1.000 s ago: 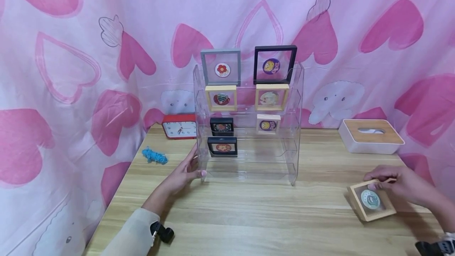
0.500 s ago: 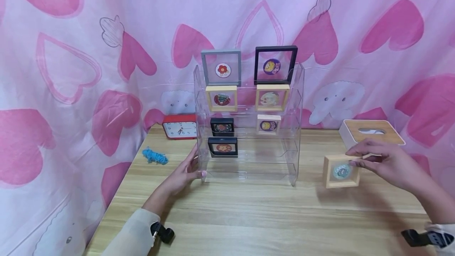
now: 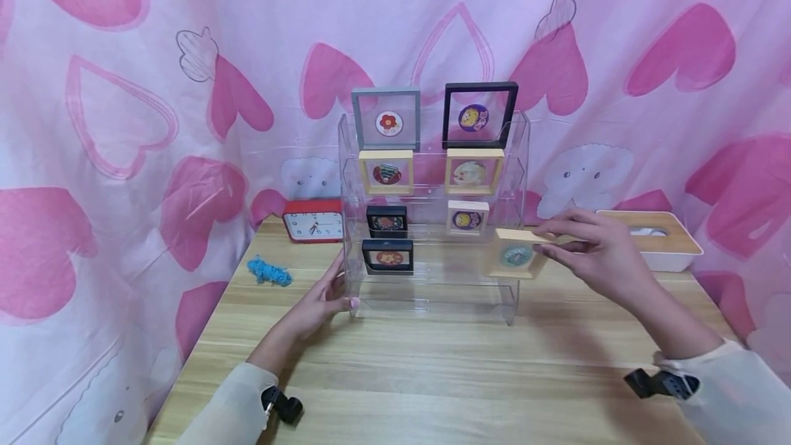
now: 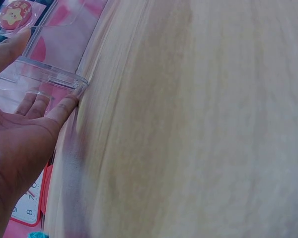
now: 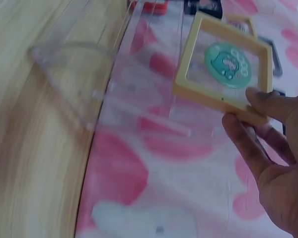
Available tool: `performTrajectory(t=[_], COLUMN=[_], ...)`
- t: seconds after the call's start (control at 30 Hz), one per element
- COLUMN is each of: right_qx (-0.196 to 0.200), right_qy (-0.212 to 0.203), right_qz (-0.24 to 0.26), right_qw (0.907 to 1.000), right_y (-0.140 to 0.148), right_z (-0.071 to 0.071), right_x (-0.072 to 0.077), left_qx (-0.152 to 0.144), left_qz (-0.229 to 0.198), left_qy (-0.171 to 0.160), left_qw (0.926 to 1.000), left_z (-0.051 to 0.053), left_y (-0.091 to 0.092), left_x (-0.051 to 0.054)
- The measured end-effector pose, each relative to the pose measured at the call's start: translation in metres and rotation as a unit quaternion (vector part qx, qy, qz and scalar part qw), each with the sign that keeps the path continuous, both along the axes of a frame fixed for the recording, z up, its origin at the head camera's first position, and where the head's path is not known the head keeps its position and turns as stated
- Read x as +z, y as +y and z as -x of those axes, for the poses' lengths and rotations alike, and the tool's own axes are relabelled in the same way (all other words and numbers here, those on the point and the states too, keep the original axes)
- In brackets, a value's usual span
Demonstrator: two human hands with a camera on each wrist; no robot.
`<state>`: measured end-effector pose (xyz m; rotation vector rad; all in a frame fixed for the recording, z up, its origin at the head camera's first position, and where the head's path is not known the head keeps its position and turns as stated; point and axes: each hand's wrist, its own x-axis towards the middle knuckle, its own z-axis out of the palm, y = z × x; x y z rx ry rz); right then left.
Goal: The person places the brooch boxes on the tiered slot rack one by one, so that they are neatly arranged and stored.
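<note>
A clear tiered display rack [image 3: 432,307] stands on the wooden table, holding several small frames with round badges. At its lower left side, my left hand [image 3: 315,304] holds the side panel, thumb in front and fingers along the outside. My right hand [image 3: 596,253] pinches a light wooden display frame [image 3: 516,253] by its right edge. That frame overlaps the right end of the rack's lower tiers in the head view; whether it touches is unclear. In the right wrist view, a green round badge [image 5: 227,65] shows inside it, thumb on one face and fingers behind.
Upper tiers bear a grey frame [image 3: 386,119], a black frame [image 3: 478,115], and several smaller ones below. Left of the rack are a red clock [image 3: 313,221] and a blue twisted bundle [image 3: 269,270]. A tissue box [image 3: 670,253] stands at the right, partly behind my right hand.
My right hand has lifted the wooden frame from the table's right side and carried it left to the rack, turning it upright. The left hand stays where it was.
</note>
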<state>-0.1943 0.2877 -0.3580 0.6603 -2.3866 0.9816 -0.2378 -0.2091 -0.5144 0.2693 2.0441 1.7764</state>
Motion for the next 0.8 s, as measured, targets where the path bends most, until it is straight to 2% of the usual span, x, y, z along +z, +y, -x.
performTrajectory(t=[0.1,0.33,0.57,0.8], right_qx=[0.002,0.038,0.011,0.007], right_qy=[0.009,0.082,0.129,0.137], right_qz=[-0.002,-0.017,-0.102,-0.104], right_qw=[1.0,0.9958,0.9863,0.9851], right_y=[-0.021,-0.056,-0.069,-0.072], right_z=[0.008,0.026,0.033,0.034], right_x=[-0.001,-0.017,-0.04,-0.056], left_qx=[-0.001,0.001,0.004,0.004], left_qz=[0.001,0.008,0.009,0.005], left_qy=[0.0,0.0,0.002,0.0], left_qw=[1.0,1.0,1.0,1.0], left_z=[0.0,0.001,0.0,-0.001], left_y=[-0.001,0.0,0.001,0.001], left_x=[0.0,-0.001,0.002,0.001])
